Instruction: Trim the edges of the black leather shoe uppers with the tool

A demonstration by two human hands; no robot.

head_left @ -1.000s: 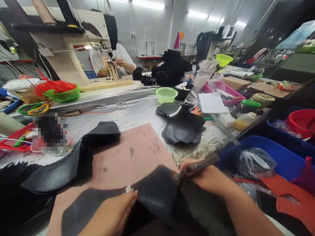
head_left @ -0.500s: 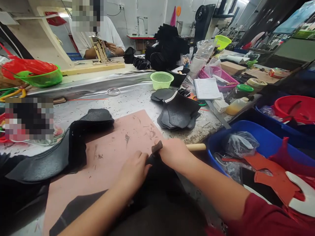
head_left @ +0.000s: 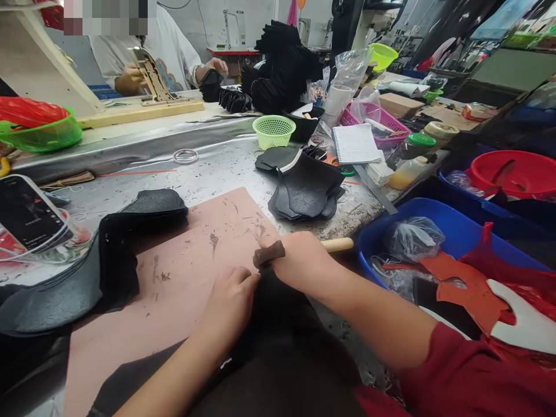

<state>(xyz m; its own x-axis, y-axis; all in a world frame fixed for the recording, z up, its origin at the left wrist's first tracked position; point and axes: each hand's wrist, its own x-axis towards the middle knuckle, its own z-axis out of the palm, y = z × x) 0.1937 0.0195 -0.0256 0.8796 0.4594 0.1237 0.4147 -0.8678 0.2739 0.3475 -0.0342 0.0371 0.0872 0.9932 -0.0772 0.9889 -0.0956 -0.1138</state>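
Observation:
My right hand (head_left: 299, 262) is closed round a hammer, whose pale wooden handle (head_left: 339, 245) sticks out to the right. The dark brown hammer head (head_left: 270, 253) shows at the thumb side, over the near right part of a pinkish board (head_left: 191, 289). Close by on the left, my left hand (head_left: 232, 296) has its fingers bent and pressed on the edge of a black leather piece (head_left: 278, 295). Its fingertips are partly hidden. That piece hangs toward my lap, where it blends with dark cloth. Another flat black piece (head_left: 134, 376) lies under my left forearm.
Stacks of black cut pieces lie left (head_left: 82, 284) and beyond the board (head_left: 310, 185). A phone (head_left: 28, 211) leans at the left. A green basket (head_left: 273, 132), notebook (head_left: 355, 143) and jars stand farther back. Right is a blue tub (head_left: 417, 214) of scraps. A co-worker sits opposite.
The hammer head has turned from nearly upright to lying more sideways. Both my hands stay close together. My view has shifted slightly. The co-worker's hands have moved apart, one onto black pieces.

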